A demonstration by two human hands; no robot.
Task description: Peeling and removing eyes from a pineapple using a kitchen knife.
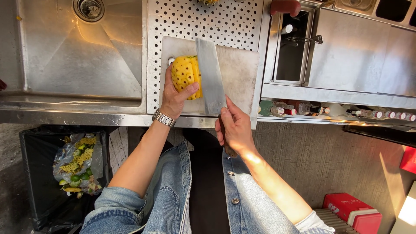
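yellow and peeled, the pineapple [186, 77] sits on a pale cutting board [236, 69] that lies over a perforated steel drainer [203, 19], just right of the steel sink [82, 47].

from the head view, the left hand [174, 97] cups the near side of the pineapple, fingers curled round it and the thumb pressed flat across the fruit's lower right flank; a metal watch [164, 117] rings that wrist. the right hand [234, 128] is closed in a fist round the handle of a broad cleaver [211, 76], thumb lying along the top of the grip. the blade stands edge-down against the right side of the pineapple, touching it, with a thin slab of fruit showing between blade and the main body.

below the counter edge, a black bin [41, 173] holds a clear bag of pineapple peel and green limes [78, 167]. a row of small bottles [338, 112] lies under the shelf to the right, and a red cooler [353, 212] stands on the floor.
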